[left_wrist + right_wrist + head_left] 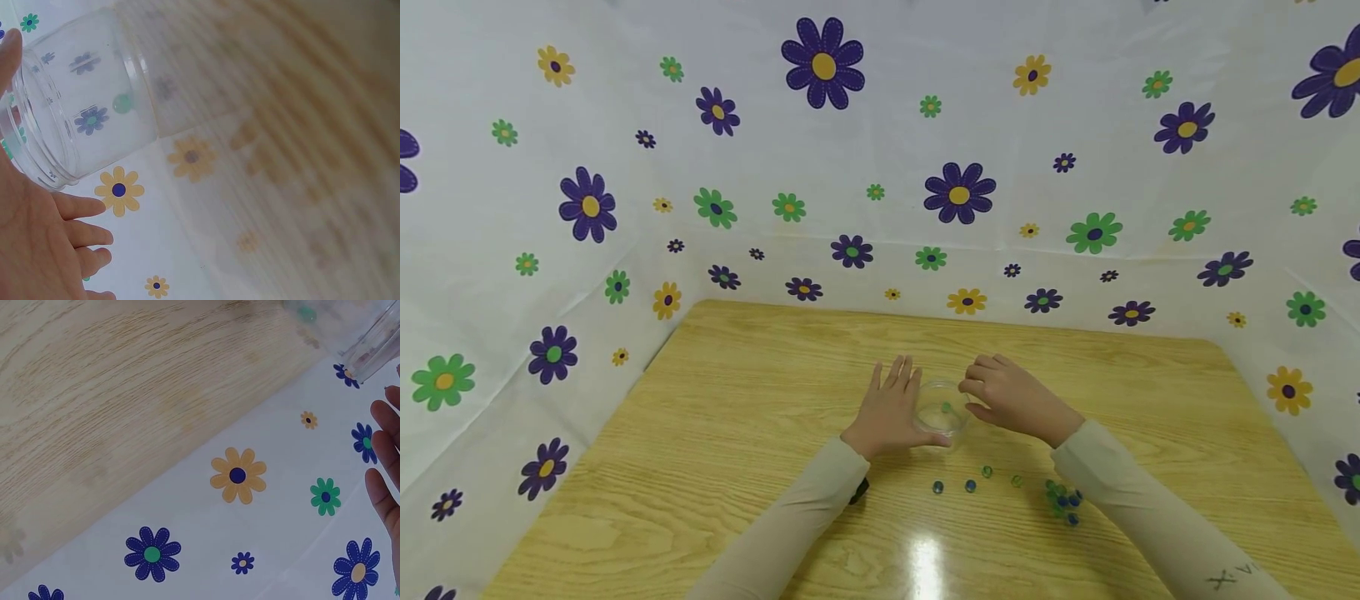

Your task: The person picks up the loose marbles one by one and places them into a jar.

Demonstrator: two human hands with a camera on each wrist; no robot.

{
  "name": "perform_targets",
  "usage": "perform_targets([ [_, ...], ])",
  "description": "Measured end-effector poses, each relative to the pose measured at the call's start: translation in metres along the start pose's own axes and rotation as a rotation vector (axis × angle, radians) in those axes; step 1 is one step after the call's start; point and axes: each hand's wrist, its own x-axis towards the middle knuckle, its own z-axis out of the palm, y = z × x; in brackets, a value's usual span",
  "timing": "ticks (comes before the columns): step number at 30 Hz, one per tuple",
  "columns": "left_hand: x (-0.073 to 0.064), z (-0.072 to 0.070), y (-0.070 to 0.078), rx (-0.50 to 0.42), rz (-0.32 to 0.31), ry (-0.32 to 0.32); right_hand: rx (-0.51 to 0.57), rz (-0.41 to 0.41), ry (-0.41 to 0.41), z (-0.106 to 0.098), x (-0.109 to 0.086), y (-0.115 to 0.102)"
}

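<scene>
A clear jar (937, 422) stands upright on the table with one green marble (946, 407) at its bottom; in the left wrist view, the green marble (123, 103) shows through the wall. My left hand (891, 417) rests against the jar's left side, its fingers straight and its thumb along the near side. My right hand (1011, 400) is at the right of the jar's rim, fingers bent, thumb apart from them. No marble shows in it. In the right wrist view, the right hand's fingers (386, 434) are loosely bent near the jar's mouth.
Nearer me lie two blue marbles (971, 486) and two green marbles (987, 472). A cluster of several green and blue marbles (1060, 502) lies beside my right sleeve (1120, 475). The wooden table (760, 392) is bordered by a white flowered cloth (880, 150).
</scene>
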Motion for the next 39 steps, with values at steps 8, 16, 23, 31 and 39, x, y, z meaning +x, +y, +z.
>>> perform_targets([
  [8,0.001,0.001,0.0,-0.006,-0.004,-0.008,-0.013,0.014,-0.012,-0.003,-0.004,0.0],
  [16,0.001,0.0,0.0,-0.016,-0.007,-0.013,-0.019,0.024,0.002,-0.004,-0.011,0.0],
  [23,-0.001,-0.001,0.001,-0.018,-0.004,-0.012,-0.004,0.039,0.015,-0.006,-0.019,-0.002],
  [31,-0.001,-0.001,0.001,-0.018,-0.01,-0.023,-0.002,0.065,-0.001,-0.012,-0.027,-0.004],
  [39,0.0,0.0,0.001,-0.001,-0.002,-0.014,0.009,0.065,0.023,-0.012,-0.035,-0.004],
])
